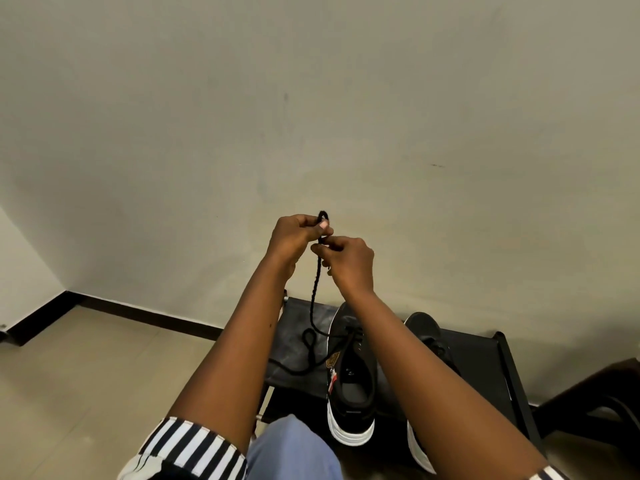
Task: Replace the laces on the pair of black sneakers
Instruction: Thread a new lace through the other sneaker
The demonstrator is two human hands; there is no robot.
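Observation:
Two black sneakers with white soles stand on a low black rack (485, 362). The left sneaker (351, 400) is in full view with its tongue open. My right forearm covers much of the right sneaker (427, 332). A black lace (314, 299) runs up from the left sneaker's eyelets to my raised hands, and its slack loops on the rack. My left hand (294, 237) pinches a small loop of the lace at the top. Just below it, my right hand (348, 259) pinches the same lace.
A beige wall with a dark skirting board (138, 315) stands right behind the rack. Pale floor tiles (86, 375) lie to the left. A dark piece of furniture (602, 393) sits at the right edge. My knee in blue fabric (294, 448) is at the bottom.

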